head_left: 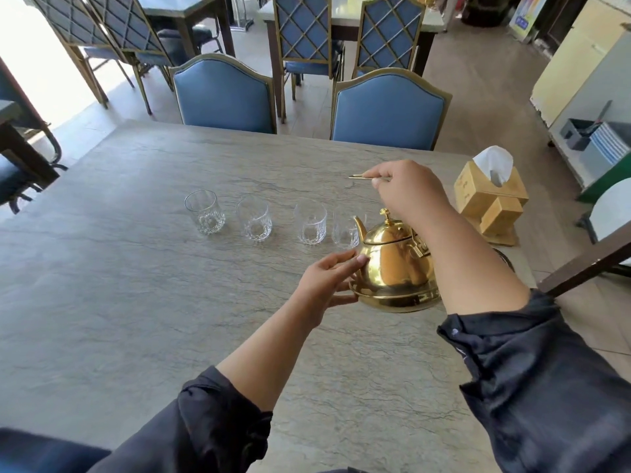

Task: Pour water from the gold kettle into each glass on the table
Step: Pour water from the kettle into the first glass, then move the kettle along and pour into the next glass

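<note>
Kettle (pixel 396 268) first: the gold one stands on the table (pixel 136 302) at the right end of the row of four glasses, its spout pointing toward the glass closest to it (pixel 345 232) and overlapping it in the view, so you cannot tell whether the two touch. The other three glasses (pixel 205 212), (pixel 255 220), (pixel 310 225) stand in a line to the left, near one another but apart. All four look empty, though clear water in cut glass would be hard to see from here.

Your right hand (pixel 406 192) is raised above the kettle, fingers pinched on a thin gold bar, which looks like the top of the kettle's swing handle (pixel 358 176) held upright. Your left hand (pixel 327 278) is spread, thumb and fingertips resting against the kettle's left side near the base, steadying it.

By the look of it, you are at the very start: getting a grip before the first pour, with no glass filled yet. The next move calls for a firmer hold than a pinch, since a full kettle will swing. Lift it clear, keep the left hand ready on the body to tilt it, and bring the spout over the rim of the nearest glass without knocking it. The wooden tissue box (pixel 488 203) sits just to the right, so swing left.
</note>
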### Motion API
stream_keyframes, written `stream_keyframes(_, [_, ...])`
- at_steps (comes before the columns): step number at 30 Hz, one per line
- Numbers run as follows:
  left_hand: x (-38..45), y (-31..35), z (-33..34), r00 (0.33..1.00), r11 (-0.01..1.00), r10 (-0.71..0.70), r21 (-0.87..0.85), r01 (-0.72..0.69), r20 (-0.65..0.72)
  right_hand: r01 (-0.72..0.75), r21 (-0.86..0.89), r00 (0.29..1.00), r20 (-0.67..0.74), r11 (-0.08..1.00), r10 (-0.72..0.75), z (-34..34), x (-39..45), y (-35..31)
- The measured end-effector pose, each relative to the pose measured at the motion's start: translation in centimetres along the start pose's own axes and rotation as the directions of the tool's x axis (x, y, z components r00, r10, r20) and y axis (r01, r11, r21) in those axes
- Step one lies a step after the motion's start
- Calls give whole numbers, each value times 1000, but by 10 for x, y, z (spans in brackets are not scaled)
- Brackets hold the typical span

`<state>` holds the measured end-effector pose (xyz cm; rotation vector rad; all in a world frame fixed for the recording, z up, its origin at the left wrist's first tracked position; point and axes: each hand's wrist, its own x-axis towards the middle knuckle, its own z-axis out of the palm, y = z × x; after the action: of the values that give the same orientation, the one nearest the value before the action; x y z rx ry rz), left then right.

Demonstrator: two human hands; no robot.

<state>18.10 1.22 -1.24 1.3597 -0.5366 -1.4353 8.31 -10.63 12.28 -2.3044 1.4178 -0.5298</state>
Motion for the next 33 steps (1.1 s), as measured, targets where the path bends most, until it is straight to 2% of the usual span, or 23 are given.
stream_keyframes(7, [4,0,-2,1000,1000,-10,-20,10,16,-42,-55,999,17,998,43,3,8,-4])
stream_keyframes(27, [2,0,3,999,999,-14,-35,15,28,-47,-96,998,30,994,50,3,13,-4])
stream_keyframes(33, [0,1,3,1000,998,-19,-52,20,22,-36,-105,996,72,994,43,3,16,-4])
